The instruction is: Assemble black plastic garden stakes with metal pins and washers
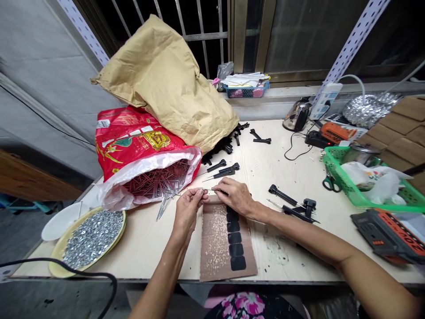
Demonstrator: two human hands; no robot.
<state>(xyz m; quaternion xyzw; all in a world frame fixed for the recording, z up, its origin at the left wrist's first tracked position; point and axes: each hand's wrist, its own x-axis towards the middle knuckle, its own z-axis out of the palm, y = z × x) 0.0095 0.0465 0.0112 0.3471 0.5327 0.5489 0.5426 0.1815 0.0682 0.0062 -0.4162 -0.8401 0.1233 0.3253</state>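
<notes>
My left hand [190, 207] is closed, thumb and fingertips pinching the end of a thin metal nail [209, 190]. Facing it, my right hand [235, 195] is closed around a narrow black plastic piece, mostly hidden under the fingers, at the nail's other end. Both hands are over the top of a brown cardboard strip [212, 266] bearing a row of black square pads [237, 263]. Just beyond them lie black plastic pieces with nails [227, 171]. Left of my hands, long nails [156, 180] spill from a red bag [133, 133].
A yellow bowl of metal washers [93, 239] and a white bowl [59, 223] stand at left. A large paper sack [166, 75] leans behind the red bag. More black pieces [294, 206], scissors [331, 182], a green basket [375, 201] and a power-tool battery [388, 235] lie at right.
</notes>
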